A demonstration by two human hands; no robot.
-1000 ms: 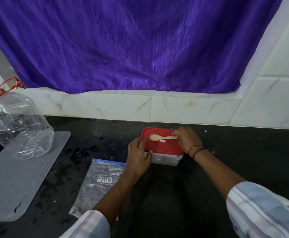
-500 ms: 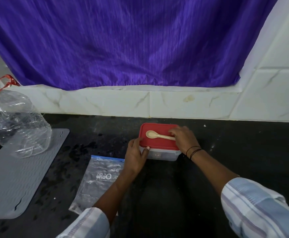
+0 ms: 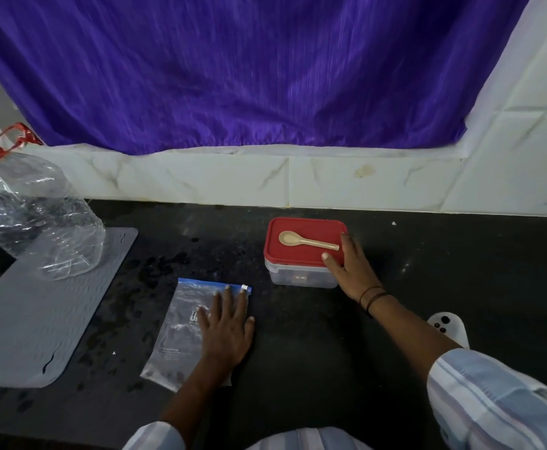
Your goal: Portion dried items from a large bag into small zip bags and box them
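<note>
Your left hand (image 3: 225, 323) flat with straight fingers on the zip bag (image 3: 184, 329) lying on the dark counter (image 3: 298, 352), your right hand (image 3: 351, 271) loosely spread against the red-lidded box (image 3: 301, 254), gripping nothing, wooden spoon (image 3: 306, 241) on the lid.

View: one head-worn wide-angle camera, no second view to share ground with.
Position: above the near edge of the dark counter (image 3: 298, 368).
Direction: forward and down, toward the tiled wall (image 3: 363, 183) and purple cloth (image 3: 249, 69) filling the upper frame.
Nearness: close; sleeves (image 3: 493, 404) cut the bottom edge.
Distortion: straight edges bow near the corners.
</note>
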